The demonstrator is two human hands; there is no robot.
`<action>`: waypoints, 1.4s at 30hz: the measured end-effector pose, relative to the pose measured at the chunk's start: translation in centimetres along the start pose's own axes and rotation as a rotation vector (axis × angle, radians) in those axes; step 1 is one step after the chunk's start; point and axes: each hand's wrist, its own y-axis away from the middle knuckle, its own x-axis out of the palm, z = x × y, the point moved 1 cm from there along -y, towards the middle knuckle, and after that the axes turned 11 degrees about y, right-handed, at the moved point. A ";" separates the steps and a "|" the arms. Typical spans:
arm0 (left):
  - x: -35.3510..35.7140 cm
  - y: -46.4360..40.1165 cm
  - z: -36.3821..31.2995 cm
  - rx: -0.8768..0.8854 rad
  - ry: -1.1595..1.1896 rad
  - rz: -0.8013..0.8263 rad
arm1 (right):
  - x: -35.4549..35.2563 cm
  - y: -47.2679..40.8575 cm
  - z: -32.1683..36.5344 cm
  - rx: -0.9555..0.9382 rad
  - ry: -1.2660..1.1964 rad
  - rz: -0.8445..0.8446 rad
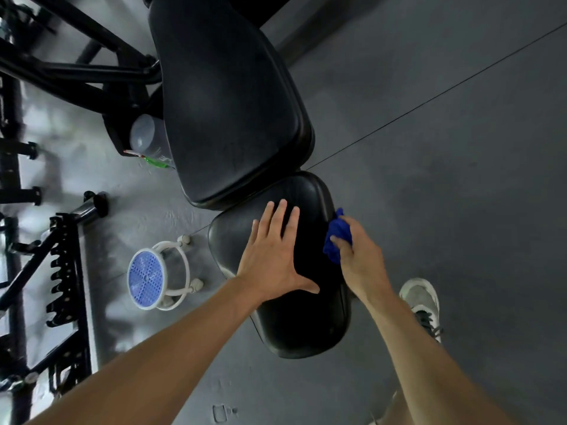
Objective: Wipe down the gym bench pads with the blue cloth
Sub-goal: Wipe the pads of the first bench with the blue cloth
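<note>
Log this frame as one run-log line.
stage: wiping seat pad | right hand: grips blue cloth at the pad's right edge | left hand: flat on the pad | back pad: untouched

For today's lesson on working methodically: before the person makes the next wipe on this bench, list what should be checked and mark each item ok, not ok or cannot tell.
1. Blue cloth held in right hand: ok.
2. Cloth against the seat pad, at its right edge: ok.
3. Left hand flat on the seat pad, fingers spread: ok.
4. Nothing lying on the back pad: ok.
5. Seat pad already wiped all over: cannot tell.
6. Cloth damp or dry: cannot tell.
</note>
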 end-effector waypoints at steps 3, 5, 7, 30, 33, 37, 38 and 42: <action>-0.3 -1.2 0.1 -0.013 -0.064 0.095 | -1.2 -4.9 3.6 -0.078 0.019 0.034; -0.8 -1.3 0.1 0.001 -0.118 0.113 | -1.3 -5.8 4.4 -0.092 0.036 0.021; -2.3 -1.9 0.3 0.008 -0.117 0.100 | -1.1 -4.5 3.6 -0.064 0.037 0.017; -5.5 -4.7 1.6 0.053 -0.007 -0.066 | -0.7 -4.2 4.4 0.002 0.078 0.017; -6.0 -6.4 2.4 0.082 0.175 -0.282 | -1.0 -7.2 5.8 0.006 0.011 0.043; -7.5 -10.2 2.6 0.088 0.171 -0.432 | -1.8 -11.8 8.6 -0.013 -0.006 0.085; -8.0 -11.3 2.6 0.082 0.154 -0.463 | -2.0 -12.5 9.2 -0.014 -0.022 0.072; -10.0 -15.6 2.9 0.079 0.100 -0.515 | -2.2 -15.0 11.3 -0.047 -0.080 -0.022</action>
